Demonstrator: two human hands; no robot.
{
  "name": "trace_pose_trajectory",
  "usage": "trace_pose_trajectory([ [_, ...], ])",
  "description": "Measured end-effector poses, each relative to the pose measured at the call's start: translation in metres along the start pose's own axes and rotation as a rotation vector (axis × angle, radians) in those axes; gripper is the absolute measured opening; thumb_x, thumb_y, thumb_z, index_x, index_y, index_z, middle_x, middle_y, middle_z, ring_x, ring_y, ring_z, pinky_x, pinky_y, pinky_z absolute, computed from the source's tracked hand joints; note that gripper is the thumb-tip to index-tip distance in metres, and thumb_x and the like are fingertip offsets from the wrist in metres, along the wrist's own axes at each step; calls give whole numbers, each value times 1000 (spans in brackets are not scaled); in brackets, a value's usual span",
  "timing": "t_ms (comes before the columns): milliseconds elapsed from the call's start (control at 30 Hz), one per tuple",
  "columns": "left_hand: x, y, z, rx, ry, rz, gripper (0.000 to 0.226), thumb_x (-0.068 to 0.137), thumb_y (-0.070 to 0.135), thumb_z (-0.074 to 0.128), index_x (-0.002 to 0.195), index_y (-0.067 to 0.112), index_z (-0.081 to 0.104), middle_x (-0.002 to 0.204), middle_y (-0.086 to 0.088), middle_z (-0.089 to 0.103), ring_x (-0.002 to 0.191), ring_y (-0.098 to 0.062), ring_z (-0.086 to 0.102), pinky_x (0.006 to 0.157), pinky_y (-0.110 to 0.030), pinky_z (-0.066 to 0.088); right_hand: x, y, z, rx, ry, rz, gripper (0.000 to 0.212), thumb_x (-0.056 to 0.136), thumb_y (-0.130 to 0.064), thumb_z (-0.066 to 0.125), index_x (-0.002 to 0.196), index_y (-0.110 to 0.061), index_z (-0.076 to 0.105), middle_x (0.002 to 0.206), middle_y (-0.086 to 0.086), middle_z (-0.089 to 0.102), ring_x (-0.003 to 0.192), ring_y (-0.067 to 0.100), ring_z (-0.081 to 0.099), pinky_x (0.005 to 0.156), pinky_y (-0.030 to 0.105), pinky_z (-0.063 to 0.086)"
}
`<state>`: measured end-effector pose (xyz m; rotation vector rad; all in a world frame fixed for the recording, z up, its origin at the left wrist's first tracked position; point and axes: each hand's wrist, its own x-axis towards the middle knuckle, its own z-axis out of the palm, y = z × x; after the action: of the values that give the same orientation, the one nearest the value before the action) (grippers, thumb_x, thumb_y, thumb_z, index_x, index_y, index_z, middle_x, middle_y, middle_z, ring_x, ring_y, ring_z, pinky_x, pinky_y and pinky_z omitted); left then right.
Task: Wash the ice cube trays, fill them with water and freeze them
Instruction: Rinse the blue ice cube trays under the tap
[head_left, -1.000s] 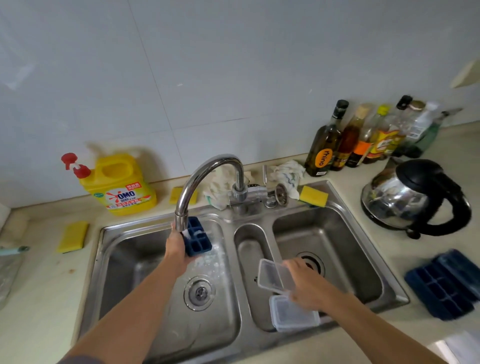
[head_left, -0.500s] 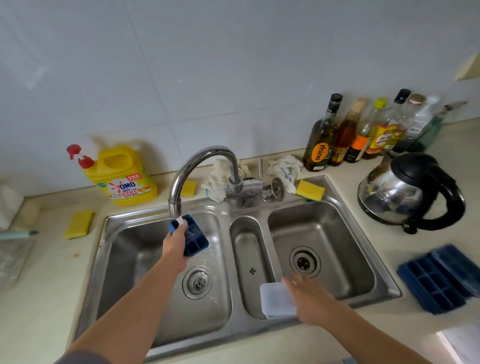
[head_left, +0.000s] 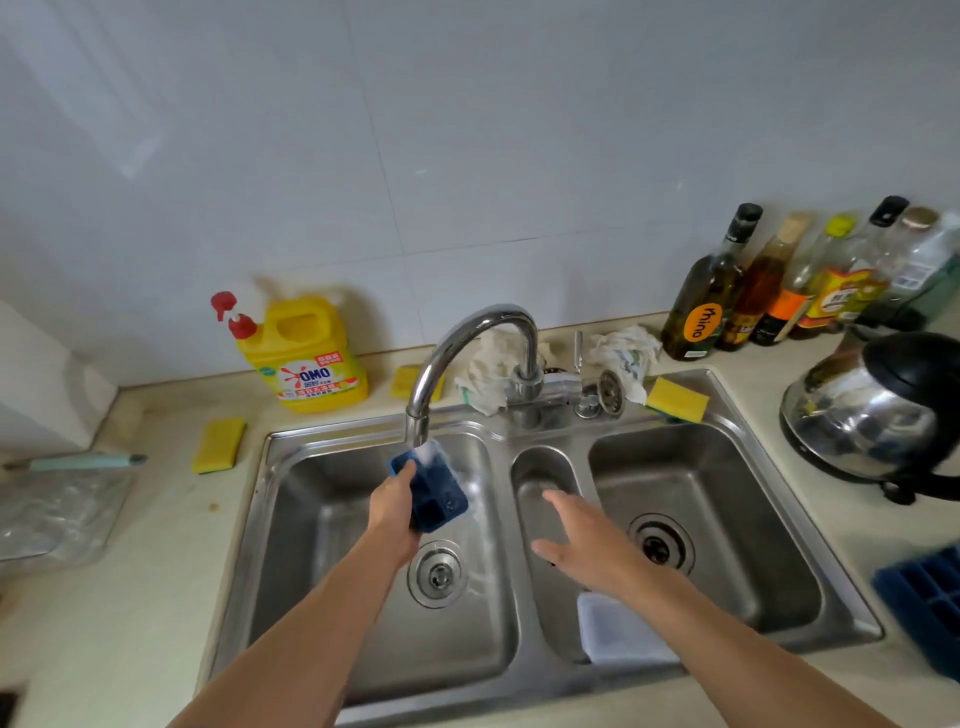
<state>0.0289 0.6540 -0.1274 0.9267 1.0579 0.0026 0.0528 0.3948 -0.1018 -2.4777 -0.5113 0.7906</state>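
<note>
My left hand grips a small dark blue ice cube tray and holds it tilted under the curved chrome tap, where water runs onto its top end. My right hand hovers open with spread fingers over the narrow middle basin of the steel sink, holding nothing. A clear plastic lid or box lies in the middle basin under my right forearm. More dark blue ice cube trays lie on the counter at the right edge.
A yellow detergent jug and yellow sponges sit behind the sink on the left. Cloths, another sponge and a strainer plug crowd the tap base. Several bottles and a kettle stand at the right.
My right hand set the clear plastic pieces down in the middle basin, let go and moved up toward the tap, open. My left hand kept the blue tray under the water.
</note>
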Motion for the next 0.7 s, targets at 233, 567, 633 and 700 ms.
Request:
trace_pose_trajectory([
  [233,10,13,-7,-140,-155,-66,16,101,13,52,110,9,65,91,-12,78,83,-28,74,79,-42,57,46,-77,25,451,-46,95,73,90,-55,64,150,-22,38,140,0,58,114,13,65,90,33,56],
  [567,32,37,-20,221,-183,110,22,91,-4,47,109,-3,60,102,-25,65,91,-35,62,80,-45,56,85,-116,44,893,73,272,19,94,-13,70,110,-10,61,98,13,75,79,25,75,67,40,62],
  [633,39,40,-30,452,-191,214,24,88,-5,49,107,2,62,97,-18,68,84,-26,63,73,-43,60,86,-112,38,894,72,249,25,90,-12,74,111,-14,61,101,10,74,82,23,75,63,31,59],
  [700,42,43,-34,576,-279,254,30,86,-3,56,111,11,64,95,-10,72,78,-19,67,59,-28,55,89,-111,33,857,53,222,31,86,-5,74,111,-17,60,102,12,72,81,22,74,64,32,61],
])
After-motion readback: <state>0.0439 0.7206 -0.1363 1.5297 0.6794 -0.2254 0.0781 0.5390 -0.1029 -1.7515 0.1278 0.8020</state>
